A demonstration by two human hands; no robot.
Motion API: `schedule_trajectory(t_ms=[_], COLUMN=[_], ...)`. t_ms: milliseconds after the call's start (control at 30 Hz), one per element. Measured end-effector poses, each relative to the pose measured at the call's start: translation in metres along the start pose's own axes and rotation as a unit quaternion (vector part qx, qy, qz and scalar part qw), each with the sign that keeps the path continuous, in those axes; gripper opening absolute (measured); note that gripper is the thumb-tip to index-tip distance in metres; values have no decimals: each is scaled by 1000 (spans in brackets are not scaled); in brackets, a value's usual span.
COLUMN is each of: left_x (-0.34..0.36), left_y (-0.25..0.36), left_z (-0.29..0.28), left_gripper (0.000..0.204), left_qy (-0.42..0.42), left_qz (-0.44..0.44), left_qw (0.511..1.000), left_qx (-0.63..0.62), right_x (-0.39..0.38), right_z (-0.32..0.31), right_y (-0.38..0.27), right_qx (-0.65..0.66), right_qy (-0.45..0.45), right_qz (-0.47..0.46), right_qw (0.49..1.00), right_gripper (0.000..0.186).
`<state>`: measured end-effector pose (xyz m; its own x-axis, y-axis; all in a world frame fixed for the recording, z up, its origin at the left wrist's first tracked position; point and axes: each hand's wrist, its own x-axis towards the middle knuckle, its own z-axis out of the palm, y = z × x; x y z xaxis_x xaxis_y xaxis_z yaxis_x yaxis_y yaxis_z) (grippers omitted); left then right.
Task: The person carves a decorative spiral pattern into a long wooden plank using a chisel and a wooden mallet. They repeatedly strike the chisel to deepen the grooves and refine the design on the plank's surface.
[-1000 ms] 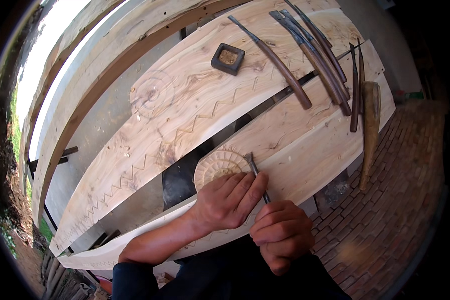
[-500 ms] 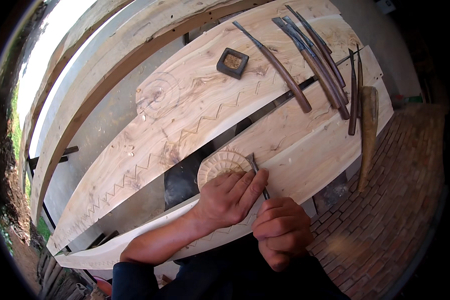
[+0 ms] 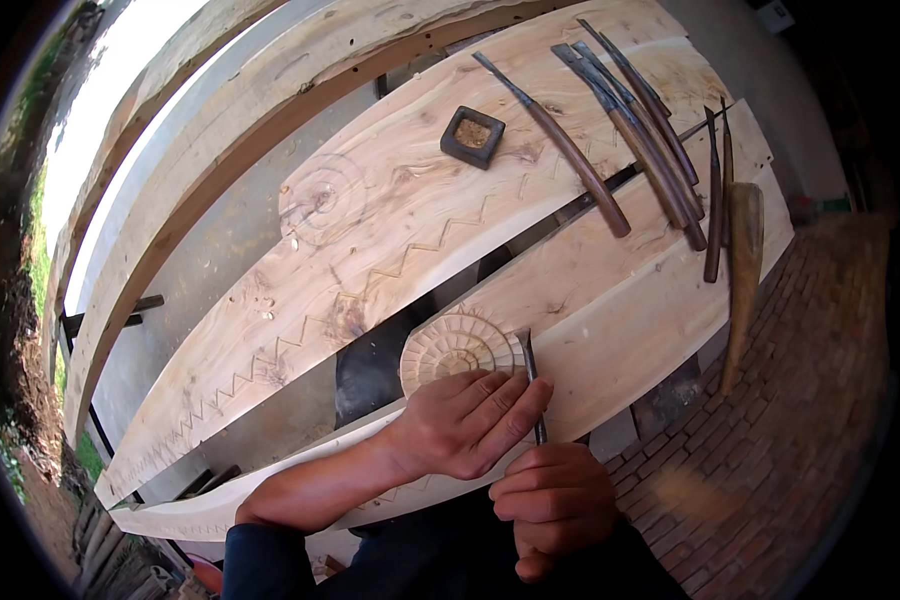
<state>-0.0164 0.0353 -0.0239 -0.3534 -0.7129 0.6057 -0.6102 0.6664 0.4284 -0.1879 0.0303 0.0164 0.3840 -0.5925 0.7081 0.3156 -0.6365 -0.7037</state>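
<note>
My right hand is closed round the handle end of a chisel, its blade pointing away from me. The blade tip touches the right edge of a round carved rosette with rings of small cut segments. My left hand lies across the rosette's near part, its fingertips closed on the chisel's shaft; its thumb is hidden. Both hands are over a pale, curved wooden board. Fingers cover most of the chisel's handle.
Several chisels lie across the boards at upper right, beside a wooden club-like mallet. A small dark square box sits on the far board, which bears zigzag carving. Curved beams stand at left; brick paving is at right.
The chisel tip has shifted slightly right along the rosette's edge, and the chisel stands more upright in view. My right hand has drawn a little nearer to me. The view has shifted slightly.
</note>
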Motion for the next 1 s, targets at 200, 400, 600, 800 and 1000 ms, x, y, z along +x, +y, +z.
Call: schedule_trajectory(t_ms=[200,400,600,800,1000], left_x=[5,5,3,2,2], left_y=[0,-3,-2,-2,-2], left_z=[3,0,1,2,-1], left_gripper=[28,28,28,27,30], left_qy=[9,3,7,8,-5], left_qz=[-30,-38,-46,-48,-41], left_qw=[999,999,999,999,999], left_qx=[0,1,6,16,23], right_x=[-5,0,3,1,0], right_z=[1,1,0,12,19], right_y=[11,15,17,17,18], right_qx=[20,28,38,19,-3], right_qy=[47,42,32,86,106], right_qz=[-18,-11,-3,2,-2], right_qw=[999,999,999,996,994], right_gripper=[56,56,56,59,61])
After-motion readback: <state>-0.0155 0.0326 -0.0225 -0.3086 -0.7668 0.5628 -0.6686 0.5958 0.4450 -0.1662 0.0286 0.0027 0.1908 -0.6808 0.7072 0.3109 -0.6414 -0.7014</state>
